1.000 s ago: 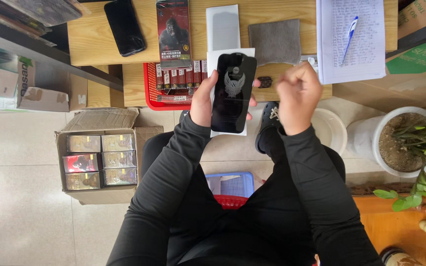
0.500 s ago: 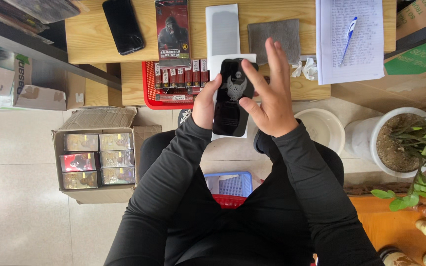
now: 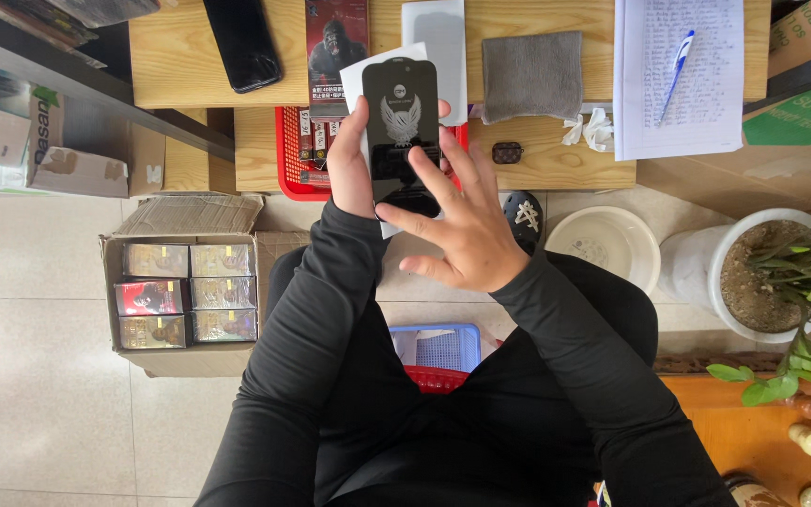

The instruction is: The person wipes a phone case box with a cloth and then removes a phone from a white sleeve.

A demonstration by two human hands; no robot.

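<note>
My left hand (image 3: 351, 161) grips a black phone-shaped screen protector pack (image 3: 402, 117) with a pale winged emblem, held upright over the desk edge, a white sheet behind it. My right hand (image 3: 459, 222) lies spread over the lower part of that black piece, fingers apart and touching its face. Both arms wear black sleeves.
On the wooden desk (image 3: 556, 155) lie a black phone (image 3: 241, 42), a dark printed package (image 3: 336, 42), a grey cloth (image 3: 531, 75), a notebook with a blue pen (image 3: 678, 66) and a red basket (image 3: 295, 150). A cardboard box of packs (image 3: 185, 291), a white bowl (image 3: 603, 246) and a potted plant (image 3: 772, 277) stand on the floor.
The black piece has risen toward the desk. My right hand came from beside it, moved across its face and now rests spread over its lower half.
</note>
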